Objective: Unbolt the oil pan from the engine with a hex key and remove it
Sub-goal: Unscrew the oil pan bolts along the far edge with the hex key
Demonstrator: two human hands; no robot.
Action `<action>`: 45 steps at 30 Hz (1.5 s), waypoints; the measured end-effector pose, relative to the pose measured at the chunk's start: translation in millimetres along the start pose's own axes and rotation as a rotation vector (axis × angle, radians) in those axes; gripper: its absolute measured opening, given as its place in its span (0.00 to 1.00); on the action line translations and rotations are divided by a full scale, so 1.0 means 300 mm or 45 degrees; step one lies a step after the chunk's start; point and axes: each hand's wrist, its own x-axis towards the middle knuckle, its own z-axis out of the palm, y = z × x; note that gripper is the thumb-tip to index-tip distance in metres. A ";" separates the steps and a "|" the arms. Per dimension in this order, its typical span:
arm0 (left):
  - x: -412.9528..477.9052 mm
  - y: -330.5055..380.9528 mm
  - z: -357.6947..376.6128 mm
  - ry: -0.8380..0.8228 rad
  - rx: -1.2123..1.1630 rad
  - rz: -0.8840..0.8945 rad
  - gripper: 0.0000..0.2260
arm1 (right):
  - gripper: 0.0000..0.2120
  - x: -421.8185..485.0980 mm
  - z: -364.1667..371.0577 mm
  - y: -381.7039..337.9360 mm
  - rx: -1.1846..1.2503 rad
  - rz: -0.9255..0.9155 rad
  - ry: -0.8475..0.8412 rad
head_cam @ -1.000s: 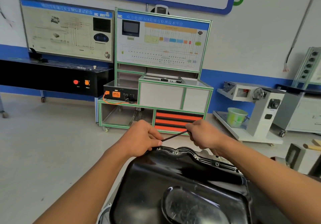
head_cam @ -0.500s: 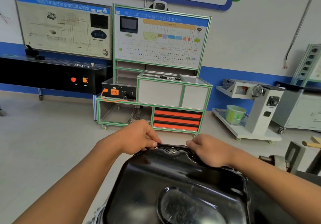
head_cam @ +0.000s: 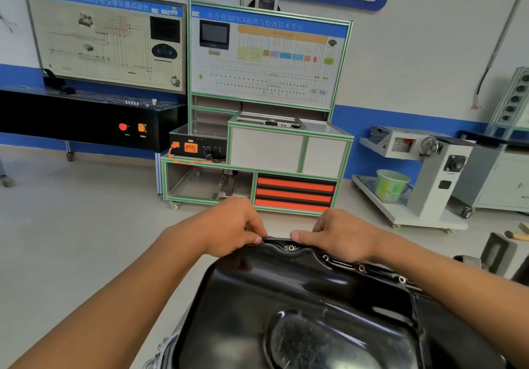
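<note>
Hands (head_cam: 232,227) curled on pan rim (head_cam: 279,241)

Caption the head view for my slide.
Both hands, left and right, grip the far rim of the black oil pan.

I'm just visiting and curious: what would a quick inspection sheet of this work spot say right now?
Surface: pale workshop floor; no bench visible under the job.
Job's things: black oil pan, bolt holes along its far flange; no hex key seen.
Clutter: green bucket on a wheeled stand.
Grippers: left hand and right hand both grip the pan's far rim.
Cables: orange cable on the training bench; loose wires on the wall.
Surroundings: wiring display board, blue-striped wall.
</note>
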 end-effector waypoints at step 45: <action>-0.117 0.026 -0.010 0.534 -1.131 -0.322 0.02 | 0.12 0.265 -0.079 -0.305 1.077 0.017 -0.068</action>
